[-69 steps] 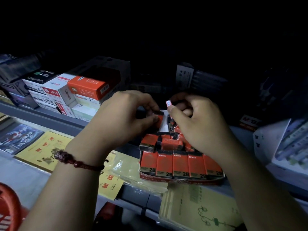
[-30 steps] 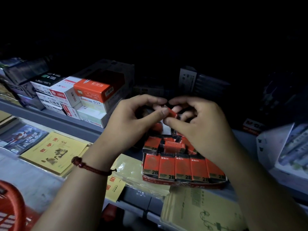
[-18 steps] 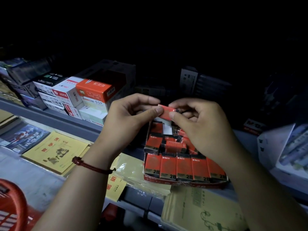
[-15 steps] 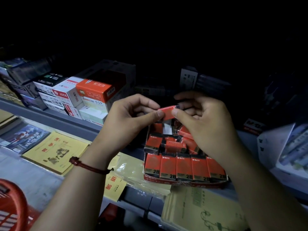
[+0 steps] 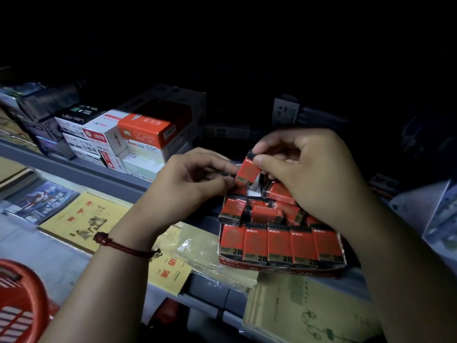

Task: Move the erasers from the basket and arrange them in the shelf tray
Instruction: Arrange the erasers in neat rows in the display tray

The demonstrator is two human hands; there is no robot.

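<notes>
A red cardboard tray (image 5: 279, 265) on the shelf holds a neat front row of red and black 2B erasers (image 5: 279, 245), with several loose ones piled behind. My right hand (image 5: 311, 177) pinches one red eraser (image 5: 248, 170) by its top end, tilted, above the back of the tray. My left hand (image 5: 190, 186) has its thumb and fingers curled at that eraser's lower left corner, touching it. The red basket (image 5: 21, 305) shows only as a rim at the bottom left.
Stacked stationery boxes (image 5: 138, 142) stand on the shelf to the left of the tray. Yellow booklets (image 5: 84, 219) in plastic sleeves lie on the lower ledge, with another booklet (image 5: 306, 310) in front of the tray. A white box (image 5: 440, 219) is at the right.
The eraser held between both hands has turned from lying level to hanging tilted and has dropped slightly toward the tray. My right hand now grips its top end.
</notes>
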